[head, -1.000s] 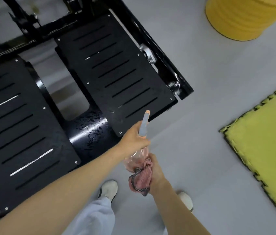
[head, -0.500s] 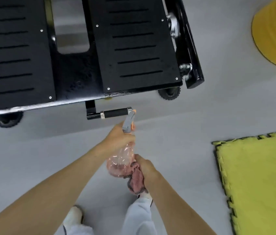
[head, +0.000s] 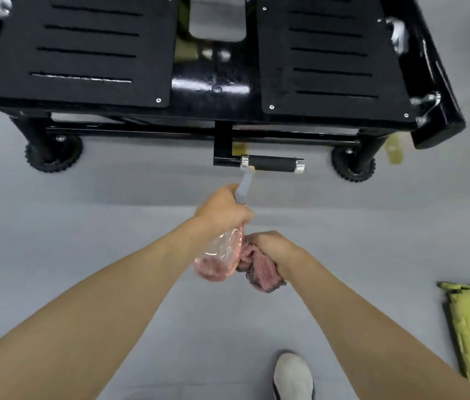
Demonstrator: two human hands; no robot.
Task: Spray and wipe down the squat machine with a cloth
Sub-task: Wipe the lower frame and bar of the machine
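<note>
One spray bottle (head: 218, 256) in left hand (head: 222, 210), nozzle toward handle (head: 271, 164).

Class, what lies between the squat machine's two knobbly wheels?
In the head view, a black handle with chrome ends; the spray bottle points its nozzle at it.

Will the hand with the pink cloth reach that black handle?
Probably yes: nothing lies between the right hand, gripping the cloth, and the handle; the spray bottle in the left hand sits to one side.
</note>
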